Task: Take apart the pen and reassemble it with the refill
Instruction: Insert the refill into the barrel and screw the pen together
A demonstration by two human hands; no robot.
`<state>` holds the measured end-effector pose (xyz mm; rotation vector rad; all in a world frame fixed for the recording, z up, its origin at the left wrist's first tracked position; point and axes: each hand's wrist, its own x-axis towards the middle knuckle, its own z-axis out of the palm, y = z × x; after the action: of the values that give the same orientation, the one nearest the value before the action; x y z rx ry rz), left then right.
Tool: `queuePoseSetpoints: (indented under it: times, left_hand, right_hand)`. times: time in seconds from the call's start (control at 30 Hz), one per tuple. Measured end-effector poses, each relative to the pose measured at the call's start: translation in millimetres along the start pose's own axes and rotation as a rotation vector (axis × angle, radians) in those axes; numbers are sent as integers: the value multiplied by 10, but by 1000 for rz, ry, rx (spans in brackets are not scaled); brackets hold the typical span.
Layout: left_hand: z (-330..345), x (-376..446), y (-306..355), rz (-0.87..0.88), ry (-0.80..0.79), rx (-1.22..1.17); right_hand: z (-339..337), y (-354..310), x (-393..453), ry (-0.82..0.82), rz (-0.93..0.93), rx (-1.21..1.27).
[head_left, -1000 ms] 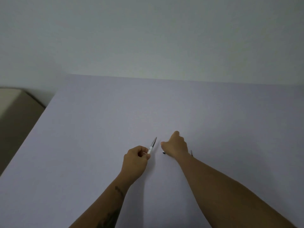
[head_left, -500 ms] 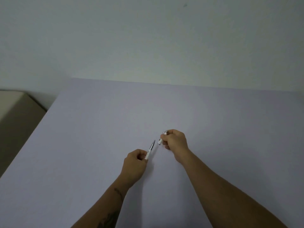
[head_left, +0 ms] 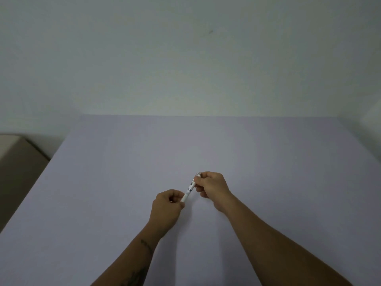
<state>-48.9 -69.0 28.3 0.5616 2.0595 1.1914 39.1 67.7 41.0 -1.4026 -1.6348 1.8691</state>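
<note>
A slim white pen [head_left: 190,188] with a metal clip is held between both hands above the pale table [head_left: 103,182], slanting up to the right. My left hand [head_left: 167,209] is closed around its lower front end, which is hidden in the fist. My right hand [head_left: 212,187] pinches the upper barrel near the clip end. The two pen halves meet in one line between the hands; whether they are fully joined is too small to tell.
The table ends at a plain wall at the back. A beige piece of furniture [head_left: 16,162] stands beyond the table's left edge, lower than the tabletop.
My right hand lifted the upper barrel off the table and brought it down onto the front part in my left hand. The two pieces now line up as one pen.
</note>
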Motion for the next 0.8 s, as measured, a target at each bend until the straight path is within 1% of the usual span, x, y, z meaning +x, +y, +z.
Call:
queuePoseSetpoints:
  times: [0.1,0.2,0.3,0.4,0.53,0.63,0.7,0.8]
  left_hand:
    - [-35,-19,40,-23,48,-55]
    - [-43,-30,64,-25,69,-57]
    - [-14,-37,77,-6,66,-35]
    - [36,-35,51,43,72,13]
    - [129,-34,-57,123,26,89]
    - [162,5,-166,154,4,96]
    - [163,47,-231,213,15,239]
    - [161,152,-333,299,-39,590]
  right_hand:
    - [-4,21,-48,-2,-6,8]
    - [-23,11,-58,-18,7,41]
    - [-26,16,-63,-36,43,91]
    - [15,76,-77,-30,59,36]
    - [55,144,-79,33,48,-69]
    - [9,171,-51,156,-9,-208]
    - [-78,182,-50,211,-35,-331]
    - [-190,245,-20,229,-46,-519]
